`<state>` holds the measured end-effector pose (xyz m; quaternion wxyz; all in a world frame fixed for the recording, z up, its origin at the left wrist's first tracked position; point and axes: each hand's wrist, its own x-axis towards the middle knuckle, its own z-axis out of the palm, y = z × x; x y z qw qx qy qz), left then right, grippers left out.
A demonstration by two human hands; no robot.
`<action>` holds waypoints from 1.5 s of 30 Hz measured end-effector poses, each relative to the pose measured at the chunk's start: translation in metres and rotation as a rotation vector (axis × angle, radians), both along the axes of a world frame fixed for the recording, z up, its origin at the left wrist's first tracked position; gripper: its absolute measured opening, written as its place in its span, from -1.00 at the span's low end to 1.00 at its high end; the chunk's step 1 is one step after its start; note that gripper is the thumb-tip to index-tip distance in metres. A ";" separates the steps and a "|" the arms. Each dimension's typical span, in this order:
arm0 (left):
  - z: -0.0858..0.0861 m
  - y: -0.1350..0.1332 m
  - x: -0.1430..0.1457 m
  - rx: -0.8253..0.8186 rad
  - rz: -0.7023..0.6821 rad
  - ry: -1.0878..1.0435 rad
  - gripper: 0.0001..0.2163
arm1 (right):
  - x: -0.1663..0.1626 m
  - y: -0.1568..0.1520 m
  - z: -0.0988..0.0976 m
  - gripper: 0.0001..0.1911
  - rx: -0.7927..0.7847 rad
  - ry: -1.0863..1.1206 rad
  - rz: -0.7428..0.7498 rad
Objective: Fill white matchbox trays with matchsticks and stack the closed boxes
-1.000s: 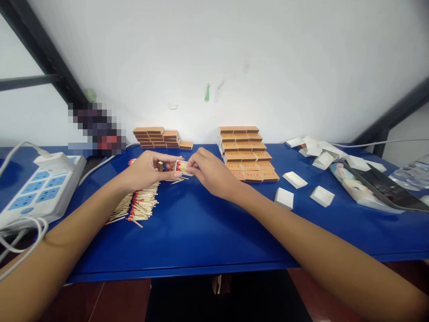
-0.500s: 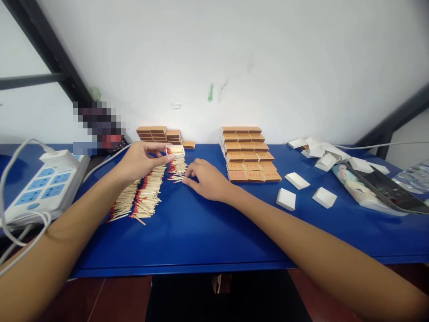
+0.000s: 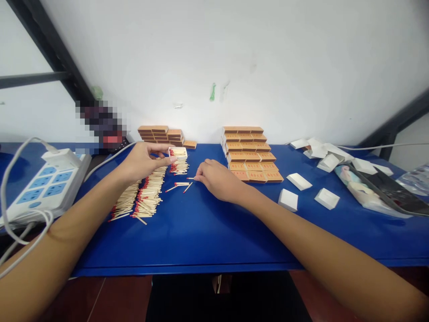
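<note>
My left hand (image 3: 147,160) grips a small white matchbox tray (image 3: 182,157) between thumb and fingers; red-headed matches lie inside it. Just above the table, my right hand (image 3: 216,179) pinches a single match (image 3: 190,178), its red head pointing left. A few loose matches (image 3: 181,184) lie on the blue table between the hands. Below the held tray sits a small pile of matches (image 3: 179,167). Two long rows of matches (image 3: 149,197) run beside my left forearm, partly covered by that hand.
Stepped stacks of orange matchboxes (image 3: 251,156) stand by the wall, with a smaller stack (image 3: 154,133) at back left. Several white trays (image 3: 326,198) are scattered at right near a phone (image 3: 392,185). A power strip (image 3: 50,183) with white cables lies left.
My right hand has moved slightly right, away from the small pile, with one match in its fingers. A few matches now lie spread apart on the table. My left hand still holds the tray.
</note>
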<state>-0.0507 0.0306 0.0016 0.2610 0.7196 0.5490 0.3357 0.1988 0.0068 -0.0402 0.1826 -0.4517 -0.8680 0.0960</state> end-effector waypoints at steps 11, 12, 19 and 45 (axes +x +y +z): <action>0.002 -0.001 0.002 0.002 0.006 0.001 -0.40 | -0.004 -0.004 0.004 -0.88 -0.130 0.062 0.277; 0.001 -0.001 0.001 0.002 0.008 -0.002 -0.40 | -0.003 -0.003 0.005 -0.90 -0.135 0.065 0.274; 0.000 0.001 0.000 0.037 -0.013 0.019 -0.41 | 0.001 -0.001 0.006 -0.94 -0.164 0.058 0.278; 0.001 0.000 0.001 0.000 0.003 0.007 -0.40 | -0.022 -0.011 -0.003 -0.93 -0.016 0.094 0.155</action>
